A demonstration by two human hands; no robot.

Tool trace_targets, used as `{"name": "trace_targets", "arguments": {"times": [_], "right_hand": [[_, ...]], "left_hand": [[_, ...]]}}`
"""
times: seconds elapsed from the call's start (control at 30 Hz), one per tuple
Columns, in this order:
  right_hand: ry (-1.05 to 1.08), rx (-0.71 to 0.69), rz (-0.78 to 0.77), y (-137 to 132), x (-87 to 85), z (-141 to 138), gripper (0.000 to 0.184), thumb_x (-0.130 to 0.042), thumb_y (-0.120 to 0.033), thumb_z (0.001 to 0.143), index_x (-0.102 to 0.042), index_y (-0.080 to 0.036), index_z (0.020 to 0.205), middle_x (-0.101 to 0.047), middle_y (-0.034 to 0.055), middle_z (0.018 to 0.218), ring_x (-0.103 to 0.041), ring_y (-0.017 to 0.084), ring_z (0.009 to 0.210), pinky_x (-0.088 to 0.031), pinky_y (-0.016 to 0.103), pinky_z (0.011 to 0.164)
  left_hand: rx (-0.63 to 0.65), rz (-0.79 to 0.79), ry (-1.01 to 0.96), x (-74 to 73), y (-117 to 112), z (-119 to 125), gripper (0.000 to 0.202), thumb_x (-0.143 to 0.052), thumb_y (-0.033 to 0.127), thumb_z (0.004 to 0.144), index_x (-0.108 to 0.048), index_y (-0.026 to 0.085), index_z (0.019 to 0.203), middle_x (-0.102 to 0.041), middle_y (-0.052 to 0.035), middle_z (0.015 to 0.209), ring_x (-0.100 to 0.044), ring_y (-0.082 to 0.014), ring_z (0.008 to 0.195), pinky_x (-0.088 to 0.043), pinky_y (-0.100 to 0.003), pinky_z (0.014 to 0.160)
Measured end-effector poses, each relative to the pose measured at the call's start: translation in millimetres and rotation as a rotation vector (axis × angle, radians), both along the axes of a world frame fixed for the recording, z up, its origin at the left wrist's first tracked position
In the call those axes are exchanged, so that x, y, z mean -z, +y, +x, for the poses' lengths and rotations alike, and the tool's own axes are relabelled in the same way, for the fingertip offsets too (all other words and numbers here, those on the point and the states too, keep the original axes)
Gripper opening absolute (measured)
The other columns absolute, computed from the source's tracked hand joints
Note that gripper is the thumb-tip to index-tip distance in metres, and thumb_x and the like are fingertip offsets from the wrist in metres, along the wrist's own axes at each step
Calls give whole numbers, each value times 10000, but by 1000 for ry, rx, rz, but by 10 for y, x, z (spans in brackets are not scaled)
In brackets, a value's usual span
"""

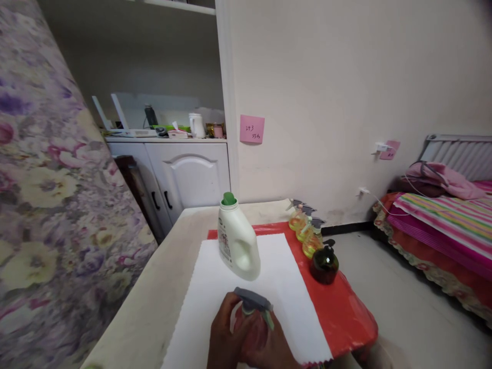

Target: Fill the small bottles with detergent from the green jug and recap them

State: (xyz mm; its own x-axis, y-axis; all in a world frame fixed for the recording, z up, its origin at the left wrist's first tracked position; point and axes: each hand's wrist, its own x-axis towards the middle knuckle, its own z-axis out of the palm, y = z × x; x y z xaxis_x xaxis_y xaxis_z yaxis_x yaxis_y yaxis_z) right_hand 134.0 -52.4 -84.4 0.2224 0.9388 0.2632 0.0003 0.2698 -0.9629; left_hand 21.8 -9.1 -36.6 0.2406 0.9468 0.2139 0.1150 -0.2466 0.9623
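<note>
A pinkish see-through spray bottle (pixel 253 335) with a grey trigger head is upright between my hands, over the near part of a white sheet (pixel 269 256). Closed around its left side and reaching up to the spray head is my left hand (pixel 225 330). My right hand (pixel 279 346) grips the body from the right, below the nozzle; its fingers are partly hidden. Just beyond stands a pale green detergent jug (pixel 240 241), its neck uncapped and a green spout piece showing at the mouth.
Several spray bottles (pixel 312 246) with yellow liquid line the table's right side, with a dark green pump bottle (pixel 325 266) nearest. A red cloth (pixel 346 312) lies under the sheet. A floral curtain (pixel 57 215) hangs left; a bed (pixel 442 230) stands right.
</note>
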Motion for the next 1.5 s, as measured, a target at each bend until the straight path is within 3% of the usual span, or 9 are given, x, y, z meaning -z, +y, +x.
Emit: {"name": "trace_targets", "arguments": {"times": [0.17, 0.37, 0.47, 0.67, 0.9, 1.07, 1.2, 1.37, 1.5], "right_hand": [[-1, 5, 16, 5, 9, 26, 868, -707, 11, 432, -467, -285, 1212, -640, 29, 1144, -644, 268, 1065, -521, 419, 950], [15, -2, 19, -12, -18, 17, 865, -671, -14, 444, -434, -305, 1224, -579, 28, 1200, -595, 273, 1148, -484, 429, 1002], [34, -7, 0, -15, 0, 15, 877, -654, 12, 429, -441, -307, 1219, -592, 17, 1172, -613, 263, 1109, -498, 410, 975], [63, -38, -4, -4, 36, 43, 920, -718, -3, 420, -454, -297, 1252, -605, 21, 1230, -575, 276, 1173, -448, 422, 1023], [41, 1, -29, 1, 152, 27, 937, -765, -74, 425, -452, -284, 1282, -597, 38, 1284, -545, 291, 1226, -428, 432, 1057], [84, 15, -23, 36, 213, -3, 967, -804, -140, 402, -448, -307, 1286, -607, 37, 1288, -547, 300, 1237, -445, 440, 1039], [112, -27, -22, 43, 108, 6, 949, -846, -171, 370, -483, -295, 1237, -648, 39, 1212, -592, 314, 1176, -470, 456, 1007], [127, -18, -33, -8, -57, -40, 821, -843, -182, 405, -530, -276, 1158, -680, 26, 1092, -640, 299, 1066, -530, 434, 909], [78, 34, -43, -61, -57, -64, 852, -852, -203, 408, -536, -266, 1197, -659, 63, 1182, -596, 341, 1152, -492, 473, 976]], "left_hand": [[59, -18, 36, -122, -16, -25, 259, -655, 406, 773, -687, 223, 953, -758, -42, 997, -691, -263, 949, -548, -331, 854], [171, -33, -5, 58, 45, -102, 464, -629, 426, 791, -613, 242, 1216, -683, -82, 1266, -612, -292, 1181, -488, -397, 1013], [104, -11, -46, 112, 59, -68, 436, -715, 363, 721, -635, 229, 1128, -703, -86, 1191, -622, -297, 1149, -494, -392, 995], [117, -108, -89, 121, 84, -4, 260, -645, 346, 775, -657, 213, 997, -745, -64, 1037, -696, -257, 931, -560, -327, 814], [175, -139, -114, 184, 120, -51, 323, -652, 334, 758, -681, 218, 1058, -755, -65, 1100, -687, -271, 1024, -547, -350, 897], [90, -124, -60, 136, 105, -29, 298, -696, 338, 721, -686, 209, 989, -767, -80, 1068, -717, -269, 931, -569, -355, 844], [64, -137, -3, 110, 127, -23, 277, -675, 354, 736, -707, 220, 975, -779, -66, 1047, -723, -268, 926, -576, -331, 819], [123, -195, -14, 39, 162, -71, 364, -680, 404, 723, -706, 236, 1045, -781, -49, 1064, -720, -274, 957, -589, -313, 808], [146, -292, -25, -129, 109, -111, 408, -727, 446, 668, -720, 215, 1004, -802, -61, 956, -738, -285, 845, -608, -318, 720]]}}
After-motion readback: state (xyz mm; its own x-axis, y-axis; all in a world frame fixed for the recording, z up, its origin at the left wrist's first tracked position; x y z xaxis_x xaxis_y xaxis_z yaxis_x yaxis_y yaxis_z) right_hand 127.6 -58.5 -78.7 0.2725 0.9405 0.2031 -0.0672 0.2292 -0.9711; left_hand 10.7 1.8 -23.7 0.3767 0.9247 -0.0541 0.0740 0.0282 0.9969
